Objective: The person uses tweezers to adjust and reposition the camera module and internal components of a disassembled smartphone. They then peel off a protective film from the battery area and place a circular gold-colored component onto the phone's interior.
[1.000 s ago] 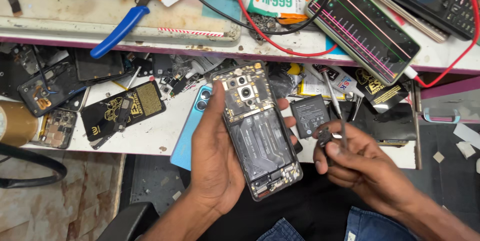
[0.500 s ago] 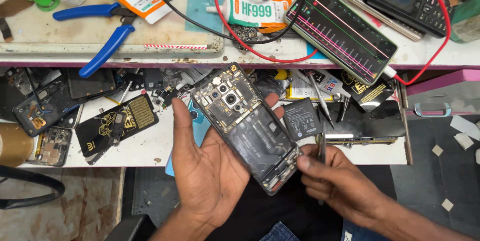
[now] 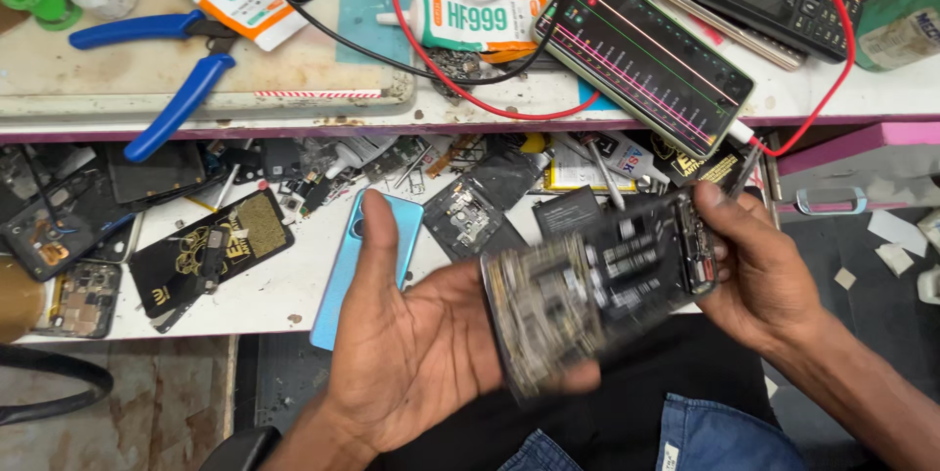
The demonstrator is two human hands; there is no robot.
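- The opened phone [image 3: 597, 285], back cover off and circuitry exposed, lay nearly level across the frame and was motion-blurred. Half a second before, it stood steeply tilted with the camera end up and to the left.
- The left hand [image 3: 411, 353] was palm up beneath the phone's lower left end, fingers spread and thumb raised. Its grip was loose, supporting rather than clamping; earlier it had cradled the phone along the back.
- The right hand [image 3: 759, 270] pinched the phone's right end between thumb and fingers. Earlier this hand sat lower, holding a thin metal tool near the phone's edge; whether the tool was still in the hand could not be determined.
- Both hands held the phone above the person's lap, just in front of the lower shelf [image 3: 294, 295].
- A light blue phone back [image 3: 364, 265] lay on that shelf behind the left thumb, among loose boards and parts.
- On the counter [image 3: 294, 70] above lay blue-handled pliers [image 3: 162, 74], a glue tube [image 3: 470, 21], a red wire [image 3: 470, 99] and a phone with a striped screen [image 3: 646, 55].
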